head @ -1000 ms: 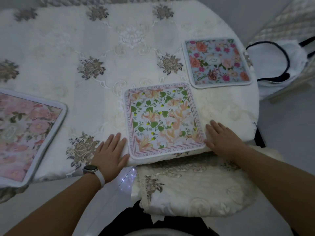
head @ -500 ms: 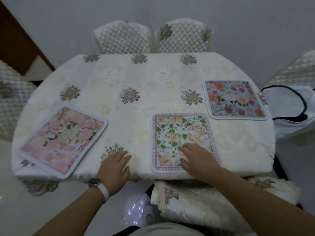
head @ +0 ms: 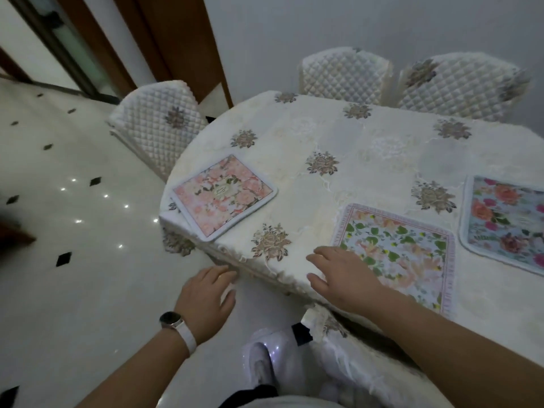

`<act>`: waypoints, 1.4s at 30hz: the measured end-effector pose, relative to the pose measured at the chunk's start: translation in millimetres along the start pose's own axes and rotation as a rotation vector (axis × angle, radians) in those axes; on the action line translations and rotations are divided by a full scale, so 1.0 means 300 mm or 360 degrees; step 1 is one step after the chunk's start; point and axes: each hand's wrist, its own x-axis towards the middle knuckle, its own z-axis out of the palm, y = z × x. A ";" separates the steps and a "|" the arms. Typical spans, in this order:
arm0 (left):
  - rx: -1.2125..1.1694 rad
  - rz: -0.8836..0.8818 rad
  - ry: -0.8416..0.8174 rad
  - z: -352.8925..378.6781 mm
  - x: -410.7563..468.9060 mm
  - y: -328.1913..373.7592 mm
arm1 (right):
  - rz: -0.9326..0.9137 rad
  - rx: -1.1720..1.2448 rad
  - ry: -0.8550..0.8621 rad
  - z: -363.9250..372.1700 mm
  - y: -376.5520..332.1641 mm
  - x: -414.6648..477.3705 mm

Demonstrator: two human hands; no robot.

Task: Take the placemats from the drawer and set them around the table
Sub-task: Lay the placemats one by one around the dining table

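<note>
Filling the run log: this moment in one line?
mats: pink placemat, leaf-print placemat, blue placemat on table | left hand: open, beyond its edge | right hand: open, at leaf-print placemat

Facing a plain grey wall [head: 323, 22] at the back. Taking in two quilted cream chairs side by side before it, the middle chair [head: 346, 75] and the right chair [head: 462, 83], the latter carrying stitched flowers. Finding a third quilted chair [head: 159, 128] further left, near a brown wooden door frame [head: 176, 39]. Looking down on a glossy white floor [head: 73, 275], dotted with black diamond insets and catching small points of light. Glimpsing a cream fringed seat cover [head: 353, 372] at the bottom right.
</note>
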 end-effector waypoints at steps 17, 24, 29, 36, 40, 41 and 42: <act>-0.0023 -0.0104 0.0317 -0.145 -0.213 -0.568 | -0.0076 -0.0166 -0.0043 0.049 -0.604 0.353; -0.0058 -0.0094 0.0341 -0.190 -0.315 -0.907 | 0.0060 -0.0118 -0.0061 0.142 -0.875 0.514; -0.0061 -0.0120 0.0302 -0.200 -0.342 -1.059 | 0.0130 -0.0105 -0.0100 0.178 -0.972 0.565; -0.0142 -0.0133 0.0262 -0.202 -0.246 -1.136 | 0.0259 -0.0054 -0.0027 0.149 -0.991 0.675; -0.0152 -0.0074 0.0252 -0.185 -0.140 -1.160 | 0.0358 0.0006 -0.0044 0.160 -0.962 0.741; -0.0158 -0.0059 0.0244 -0.178 -0.107 -1.169 | 0.0391 0.0034 -0.0052 0.168 -0.950 0.761; -0.0157 -0.0047 0.0231 -0.171 -0.070 -1.179 | 0.0426 0.0068 -0.0058 0.178 -0.935 0.784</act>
